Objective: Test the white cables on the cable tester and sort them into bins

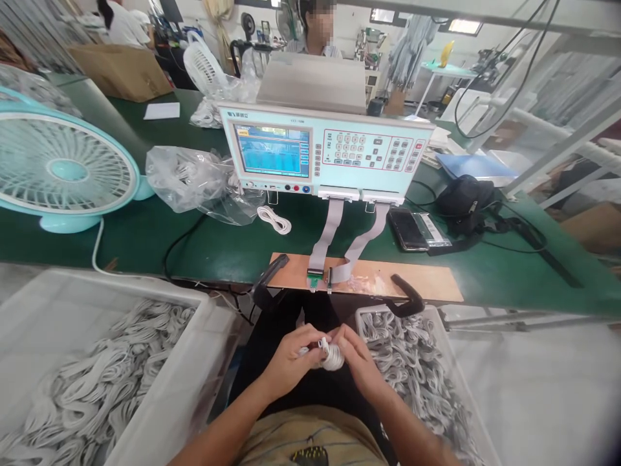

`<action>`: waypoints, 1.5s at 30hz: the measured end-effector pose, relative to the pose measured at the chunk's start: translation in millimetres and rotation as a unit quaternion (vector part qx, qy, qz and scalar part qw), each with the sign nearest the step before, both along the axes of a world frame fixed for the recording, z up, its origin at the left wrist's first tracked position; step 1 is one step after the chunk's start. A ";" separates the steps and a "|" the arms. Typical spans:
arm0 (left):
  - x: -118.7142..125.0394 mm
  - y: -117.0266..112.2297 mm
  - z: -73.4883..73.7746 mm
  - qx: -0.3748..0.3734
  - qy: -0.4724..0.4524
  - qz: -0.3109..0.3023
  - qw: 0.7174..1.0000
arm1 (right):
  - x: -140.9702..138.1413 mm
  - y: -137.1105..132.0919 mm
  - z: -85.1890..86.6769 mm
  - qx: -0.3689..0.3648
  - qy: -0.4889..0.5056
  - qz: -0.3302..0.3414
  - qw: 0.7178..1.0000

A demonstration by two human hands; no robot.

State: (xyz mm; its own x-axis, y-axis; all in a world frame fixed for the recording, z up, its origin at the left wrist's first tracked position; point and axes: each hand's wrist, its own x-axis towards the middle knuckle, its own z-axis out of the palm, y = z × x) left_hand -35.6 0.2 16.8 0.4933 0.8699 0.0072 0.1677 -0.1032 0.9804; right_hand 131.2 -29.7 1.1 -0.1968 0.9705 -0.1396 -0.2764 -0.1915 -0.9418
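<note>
Over my lap, both hands are closed around one coiled white cable (332,358). My left hand (295,359) grips the coil's left side, where a connector end points up by the thumb. On the right side, the fingers of my right hand (356,356) pinch the cable; the exact spot under the fingertips is hidden. Just beyond my hands, at the table edge, a small green circuit board (315,281) with a metal plug ends one grey ribbon cable (330,226). A second connector (330,278) sits beside it. Both ribbons lead up to a cable tester (325,152) with a lit blue screen.
A wooden board (431,281) is held by black clamps (406,298) at the table edge. Bins of coiled cables stand left (198,298) and right (439,323). A loose white cable (274,220), a phone (408,230) and a fan (68,169) lie or stand on the table. A person sits behind the tester.
</note>
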 end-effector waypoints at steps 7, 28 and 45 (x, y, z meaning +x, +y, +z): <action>-1.6 -0.9 -1.7 -0.019 -0.038 -0.044 0.998 | 1.8 3.9 -10.7 -0.142 0.113 0.101 0.978; 8.9 23.2 -8.9 0.170 0.045 0.180 0.968 | -9.6 45.3 0.2 -0.032 0.012 -0.077 0.996; 18.7 41.1 -15.8 -0.185 -0.093 0.174 0.963 | -13.1 58.3 -3.1 0.025 -0.112 -0.146 0.983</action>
State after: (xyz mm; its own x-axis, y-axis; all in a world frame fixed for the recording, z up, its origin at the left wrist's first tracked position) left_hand -16.9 41.2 1.0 0.1916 0.9421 -0.2753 -0.0533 0.2900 0.9555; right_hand 118.1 28.6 -2.0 0.1209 0.9877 -0.0987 -0.0976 -0.0871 -0.9914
